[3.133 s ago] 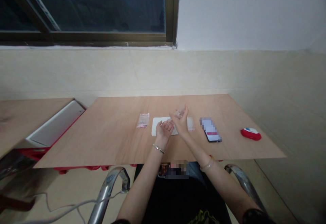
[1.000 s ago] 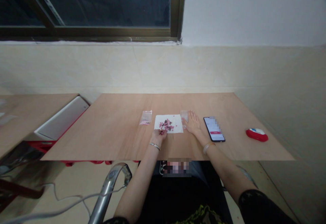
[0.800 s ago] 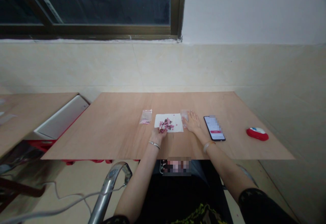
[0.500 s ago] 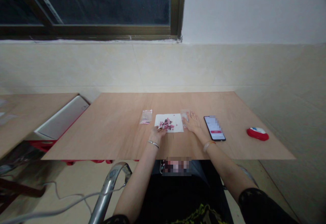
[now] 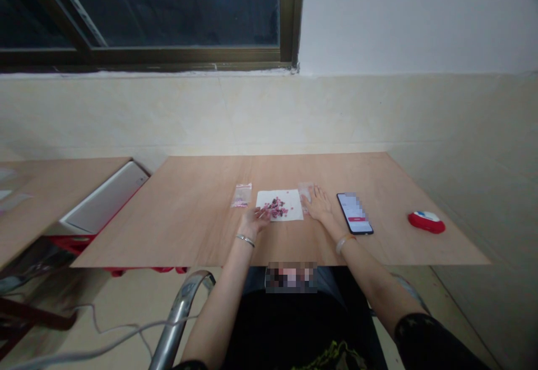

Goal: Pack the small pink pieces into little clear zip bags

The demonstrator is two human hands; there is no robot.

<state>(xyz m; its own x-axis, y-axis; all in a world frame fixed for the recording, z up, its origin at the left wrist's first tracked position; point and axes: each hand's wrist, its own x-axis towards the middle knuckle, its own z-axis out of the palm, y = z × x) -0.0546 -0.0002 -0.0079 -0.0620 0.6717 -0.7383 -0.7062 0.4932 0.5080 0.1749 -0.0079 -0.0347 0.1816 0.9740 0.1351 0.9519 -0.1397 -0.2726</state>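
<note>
Many small pink-dark bits (image 5: pixel 276 208) on white paper (image 5: pixel 293 211); our left hand (image 5: pixel 254 220) just beside, grip unclear; right hand (image 5: pixel 319 204) spread flat on desk (image 5: pixel 168 235); bits' kind unreadable.

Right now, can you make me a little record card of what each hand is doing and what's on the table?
Left hand: at the edge of the white paper, next to the pile
Right hand: flat, fingertips at a clear plastic bag
On the white paper: small pink and dark pieces
Also on the plywood board: small pink-filled plastic bag, smartphone, red computer mouse
</note>
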